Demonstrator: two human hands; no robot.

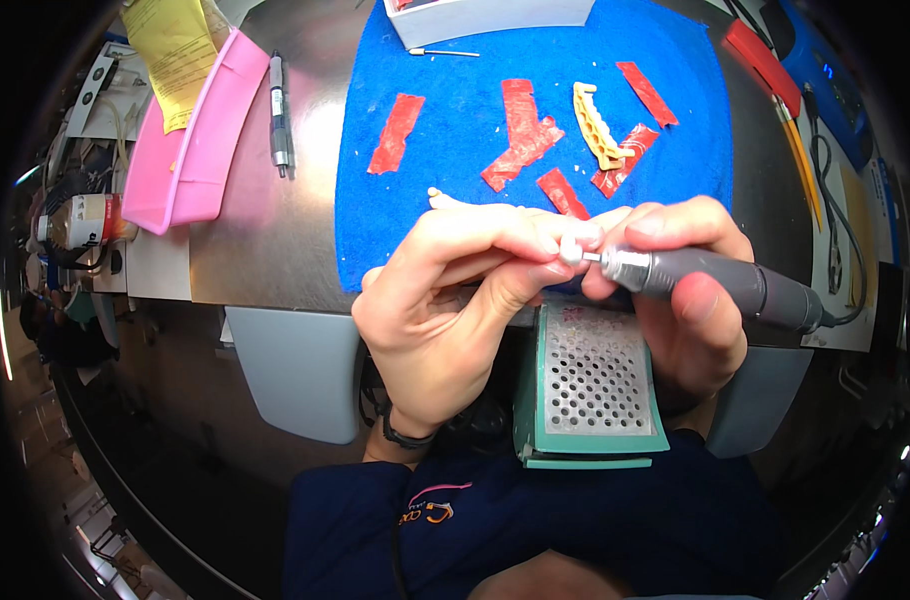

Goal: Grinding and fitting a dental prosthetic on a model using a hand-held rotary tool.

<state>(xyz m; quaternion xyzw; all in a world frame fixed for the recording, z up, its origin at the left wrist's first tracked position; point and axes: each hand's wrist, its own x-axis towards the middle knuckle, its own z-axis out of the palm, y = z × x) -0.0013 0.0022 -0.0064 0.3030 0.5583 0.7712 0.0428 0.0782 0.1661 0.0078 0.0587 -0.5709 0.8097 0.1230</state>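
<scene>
My left hand [430, 310] pinches a small white tooth-like piece [571, 248] between thumb and fingertips. My right hand [710, 235] is wrapped round a dark grey rotary handpiece [735, 284], whose metal nose points left. From that nose a thin shank reaches the white piece; the fingers partly hide where they meet. Both hands are close together above the near edge of a blue towel [425, 220]. Below them sits a green-framed box with a perforated metal plate [600, 385]. A yellowish dental framework [597, 125] lies on the towel beyond the hands.
Several red strips [523, 130] are scattered over the towel. At its far side are a white box [490, 25] and a thin metal bur [445, 52]. A pink tray [190, 150] and a pen [279, 115] lie left. The handpiece cord [860, 270] runs right, past a yellow pencil [800, 160].
</scene>
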